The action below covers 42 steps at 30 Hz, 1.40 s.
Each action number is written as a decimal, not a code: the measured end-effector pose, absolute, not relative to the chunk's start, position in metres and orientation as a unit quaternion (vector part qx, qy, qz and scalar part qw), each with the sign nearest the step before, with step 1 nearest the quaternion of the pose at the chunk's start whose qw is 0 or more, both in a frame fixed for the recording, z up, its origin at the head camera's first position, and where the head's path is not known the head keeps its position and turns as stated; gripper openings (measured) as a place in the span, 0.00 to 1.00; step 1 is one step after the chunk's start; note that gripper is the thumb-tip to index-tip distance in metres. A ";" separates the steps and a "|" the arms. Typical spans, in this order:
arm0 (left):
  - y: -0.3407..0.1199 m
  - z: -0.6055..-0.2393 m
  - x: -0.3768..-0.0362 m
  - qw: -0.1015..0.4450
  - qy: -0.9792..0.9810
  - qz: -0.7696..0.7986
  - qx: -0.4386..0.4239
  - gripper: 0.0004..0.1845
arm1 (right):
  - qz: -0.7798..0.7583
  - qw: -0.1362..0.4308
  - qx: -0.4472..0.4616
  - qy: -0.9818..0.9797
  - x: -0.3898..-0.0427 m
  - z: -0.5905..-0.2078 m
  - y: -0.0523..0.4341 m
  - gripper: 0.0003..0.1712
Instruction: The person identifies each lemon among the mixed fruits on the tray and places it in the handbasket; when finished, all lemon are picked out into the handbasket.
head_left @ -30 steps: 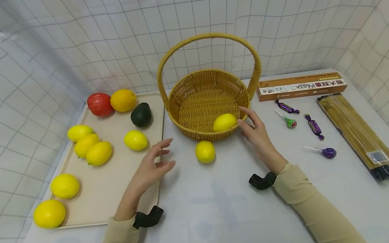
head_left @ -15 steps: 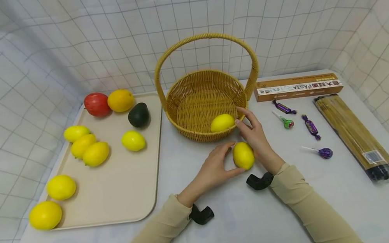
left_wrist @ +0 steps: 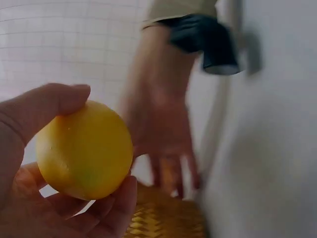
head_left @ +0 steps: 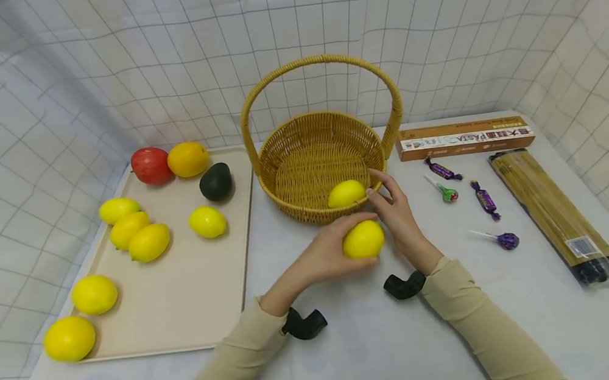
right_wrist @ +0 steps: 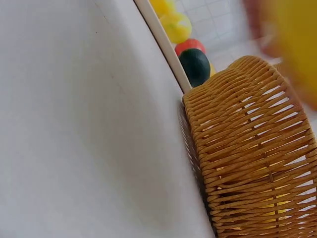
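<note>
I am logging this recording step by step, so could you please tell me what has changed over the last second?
The left hand crossed from beside the tray to the loose lemon on the table, gripped it and lifted it toward the basket. The right hand stayed at the basket's rim, beside the lemon inside. The tray fruit and sweets did not move.

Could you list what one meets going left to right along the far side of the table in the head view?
Red fruit → orange fruit → dark avocado → wicker basket → pasta box.
</note>
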State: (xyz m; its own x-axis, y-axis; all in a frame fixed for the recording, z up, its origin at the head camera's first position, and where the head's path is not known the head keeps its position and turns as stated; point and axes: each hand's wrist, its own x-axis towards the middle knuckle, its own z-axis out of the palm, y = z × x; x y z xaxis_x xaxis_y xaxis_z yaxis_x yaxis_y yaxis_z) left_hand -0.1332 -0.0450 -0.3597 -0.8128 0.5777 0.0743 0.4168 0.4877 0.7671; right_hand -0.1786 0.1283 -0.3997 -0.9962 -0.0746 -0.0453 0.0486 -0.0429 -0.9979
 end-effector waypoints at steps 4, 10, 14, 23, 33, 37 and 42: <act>-0.073 -0.321 -0.161 0.067 0.846 0.435 0.300 0.36 | -0.715 0.049 -0.004 0.697 -0.180 -0.399 0.129 0.28; -0.105 -0.327 -0.223 0.147 0.834 0.491 0.203 0.35 | -0.708 0.064 0.010 0.703 -0.181 -0.402 0.127 0.28; -0.113 -0.346 -0.247 0.222 0.822 0.492 0.181 0.34 | -0.707 0.069 0.009 0.704 -0.178 -0.406 0.125 0.27; -0.109 -0.347 -0.250 0.294 0.867 0.350 0.199 0.26 | -0.710 0.068 0.003 0.701 -0.177 -0.405 0.121 0.28; -0.139 -0.325 -0.216 0.168 0.888 0.366 0.222 0.26 | -0.709 0.067 -0.005 0.702 -0.178 -0.406 0.120 0.27; -0.195 -0.308 -0.187 0.059 0.843 0.496 0.199 0.23 | -0.708 0.065 -0.013 0.703 -0.179 -0.404 0.122 0.27; -0.261 -0.321 -0.164 -0.024 0.814 0.574 0.083 0.25 | -0.708 0.055 -0.005 0.704 -0.180 -0.401 0.129 0.27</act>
State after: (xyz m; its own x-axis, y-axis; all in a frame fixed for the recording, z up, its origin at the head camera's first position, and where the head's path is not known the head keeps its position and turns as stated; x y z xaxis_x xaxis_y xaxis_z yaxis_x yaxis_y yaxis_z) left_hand -0.1642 -0.2613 -0.3213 -0.9851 0.1079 0.1338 0.1623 0.3274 0.9308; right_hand -0.1797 0.1293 -0.4013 -0.9939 -0.0851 -0.0695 0.0701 -0.0038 -0.9975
